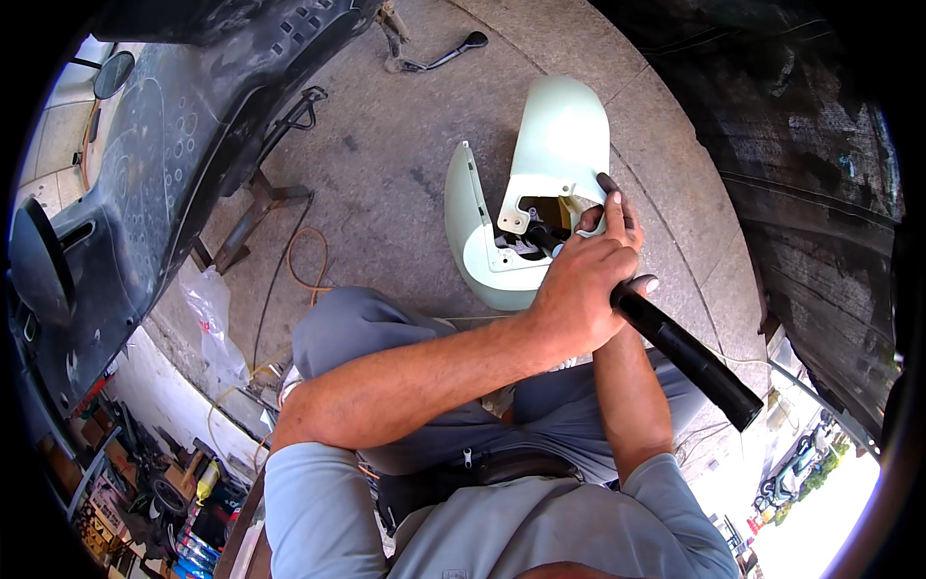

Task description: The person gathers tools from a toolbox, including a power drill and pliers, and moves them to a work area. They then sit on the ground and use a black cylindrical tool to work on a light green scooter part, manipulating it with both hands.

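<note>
A glossy pale mint-green curved shell (559,130), apparently a scooter body panel, stands in front of my knees. Its rounded lower side flares out to the left, and dark and yellowish parts show inside its opening. My left hand (584,289) is wrapped round a long black cylindrical tool (690,362). The tool's narrow front end, with a light collar, points into that opening; whether its tip touches anything is hidden. Beyond the left hand, my right hand (617,220) grips the shell's right rim, its fingers bent over the edge and darkly stained. Part of it is hidden.
A large dark scooter body (145,174) with mirrors fills the left side. Farther off on the concrete floor (386,183) lies a black-ended lever (444,56). An orange cable (307,253) and a clear plastic bag (214,323) lie left of my knee. A dark sheet (791,183) hangs at right.
</note>
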A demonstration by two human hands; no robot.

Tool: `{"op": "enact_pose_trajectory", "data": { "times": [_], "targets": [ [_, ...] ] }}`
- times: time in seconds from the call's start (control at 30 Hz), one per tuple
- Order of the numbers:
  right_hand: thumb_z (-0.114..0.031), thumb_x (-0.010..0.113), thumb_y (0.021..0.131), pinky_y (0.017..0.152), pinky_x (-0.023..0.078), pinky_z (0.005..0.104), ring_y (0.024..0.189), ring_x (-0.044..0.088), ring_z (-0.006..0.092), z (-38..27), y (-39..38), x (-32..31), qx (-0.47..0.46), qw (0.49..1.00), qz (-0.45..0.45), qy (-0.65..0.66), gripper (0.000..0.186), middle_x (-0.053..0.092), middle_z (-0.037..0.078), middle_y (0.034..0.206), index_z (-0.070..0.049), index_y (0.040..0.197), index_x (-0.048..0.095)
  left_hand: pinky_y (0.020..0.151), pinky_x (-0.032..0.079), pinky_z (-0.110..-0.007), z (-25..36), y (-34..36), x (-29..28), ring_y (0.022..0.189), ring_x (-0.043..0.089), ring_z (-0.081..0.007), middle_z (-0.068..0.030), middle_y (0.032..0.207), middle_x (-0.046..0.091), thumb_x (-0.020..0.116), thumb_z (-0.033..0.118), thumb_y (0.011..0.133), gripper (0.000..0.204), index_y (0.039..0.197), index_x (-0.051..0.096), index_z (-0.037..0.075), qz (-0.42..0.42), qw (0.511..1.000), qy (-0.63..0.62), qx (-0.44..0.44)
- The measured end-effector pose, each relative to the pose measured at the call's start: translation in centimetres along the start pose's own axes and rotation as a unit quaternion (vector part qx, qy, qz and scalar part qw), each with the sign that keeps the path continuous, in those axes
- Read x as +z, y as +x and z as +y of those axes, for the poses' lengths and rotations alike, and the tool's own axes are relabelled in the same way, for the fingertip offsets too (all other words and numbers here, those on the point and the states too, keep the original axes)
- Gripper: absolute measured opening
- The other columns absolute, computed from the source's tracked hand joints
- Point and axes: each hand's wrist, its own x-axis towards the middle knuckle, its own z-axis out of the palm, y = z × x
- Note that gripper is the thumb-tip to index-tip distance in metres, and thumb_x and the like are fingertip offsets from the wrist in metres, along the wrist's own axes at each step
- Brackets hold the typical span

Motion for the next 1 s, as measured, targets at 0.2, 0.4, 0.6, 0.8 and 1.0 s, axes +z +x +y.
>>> {"op": "enact_pose_trajectory", "data": {
  "times": [0.2,0.4,0.6,0.8,1.0],
  "targets": [
    [-0.033,0.058,0.102,0.054,0.035,0.0236,0.061,0.046,0.0078,0.0,-0.2,0.6,0.010,1.000,0.016,0.016,0.038,0.053,0.000,0.070,-0.003,0.123,0.067,0.071,0.043,-0.046,0.4,-0.4,-0.5,0.075,0.057,-0.0366,-0.0166,0.080,0.060,0.077,0.015,0.083,0.026,0.082,0.055,0.001,0.022,0.999,-0.029,-0.008],
    [-0.032,0.056,0.103,0.056,0.035,0.0236,0.064,0.046,0.0080,0.5,-0.1,0.3,-0.006,1.000,-0.001,-0.003,0.038,0.053,-0.001,0.071,-0.003,0.125,0.065,0.071,0.042,-0.046,0.8,-0.7,-0.8,0.074,0.057,-0.0368,-0.0168,0.079,0.058,0.077,0.016,0.084,0.028,0.080,0.053,0.002,0.018,1.000,-0.021,0.005],
    [-0.033,0.056,0.104,0.058,0.037,0.0238,0.067,0.047,0.0089,0.5,-0.4,-0.2,0.011,1.000,-0.010,0.008,0.041,0.052,-0.001,0.074,-0.001,0.130,0.061,0.070,0.042,-0.047,0.3,-1.0,-0.9,0.074,0.057,-0.0371,-0.0146,0.077,0.059,0.076,0.015,0.084,0.030,0.076,0.050,0.004,0.015,1.000,-0.021,0.009],
    [-0.032,0.058,0.103,0.055,0.036,0.0242,0.061,0.047,0.0081,0.9,-0.1,0.4,-0.012,1.000,0.025,0.014,0.036,0.054,0.000,0.068,-0.003,0.121,0.067,0.071,0.043,-0.047,0.4,-1.3,-1.2,0.074,0.058,-0.0371,-0.0140,0.076,0.059,0.077,0.014,0.083,0.030,0.077,0.050,0.003,0.015,0.999,-0.028,-0.010],
    [-0.032,0.059,0.102,0.055,0.036,0.0242,0.061,0.047,0.0082,1.1,-0.2,0.1,-0.025,0.999,0.011,0.021,0.035,0.054,0.000,0.069,-0.003,0.121,0.068,0.070,0.042,-0.046,0.6,-1.1,-0.6,0.075,0.058,-0.0368,-0.0147,0.077,0.059,0.078,0.014,0.083,0.029,0.078,0.051,0.003,0.035,0.999,-0.029,-0.004]
  ]
}}
